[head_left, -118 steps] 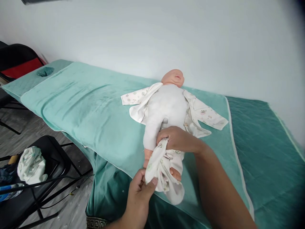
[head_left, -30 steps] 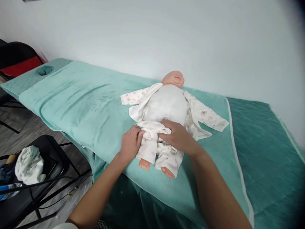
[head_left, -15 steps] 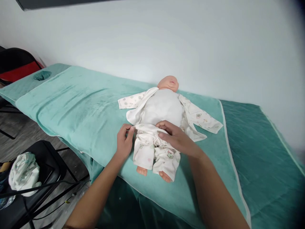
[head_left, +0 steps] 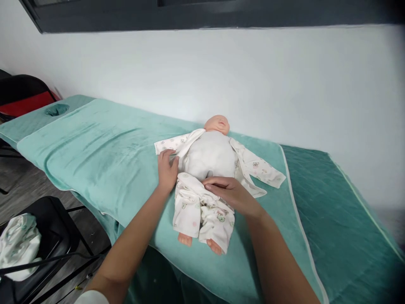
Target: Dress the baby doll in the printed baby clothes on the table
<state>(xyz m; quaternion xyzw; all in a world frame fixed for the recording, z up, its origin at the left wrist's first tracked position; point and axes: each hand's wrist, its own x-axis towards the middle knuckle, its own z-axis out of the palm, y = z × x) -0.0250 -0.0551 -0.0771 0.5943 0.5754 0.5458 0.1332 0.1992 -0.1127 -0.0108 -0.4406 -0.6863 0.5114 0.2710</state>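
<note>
A baby doll (head_left: 217, 123) lies on its back on the bed. Its long-sleeved printed shirt (head_left: 257, 168) is spread open over a bare white cloth torso (head_left: 210, 154). The matching printed pants (head_left: 188, 207) cover its legs, and both feet poke out of the cuffs. At the open front panel beside the torso, my left hand (head_left: 167, 172) is closed with the shirt's edge between thumb and fingers. My right hand (head_left: 234, 194) pinches the pants' waistband at the middle, its fingers pressed together. The waistband dips there, showing more of the torso's lower end.
A light green cover (head_left: 95, 139) spreads over the massage bed, with a face hole (head_left: 57, 110) at its far left. A black folding chair (head_left: 63, 223) with a bundled white cloth (head_left: 19, 242) stands at lower left. The wall (head_left: 126, 67) runs behind the bed.
My left hand has moved from the pants' waistband up to the shirt's front panel. My right hand stays at the waistband, fingers now closer together. The view has tilted up.
</note>
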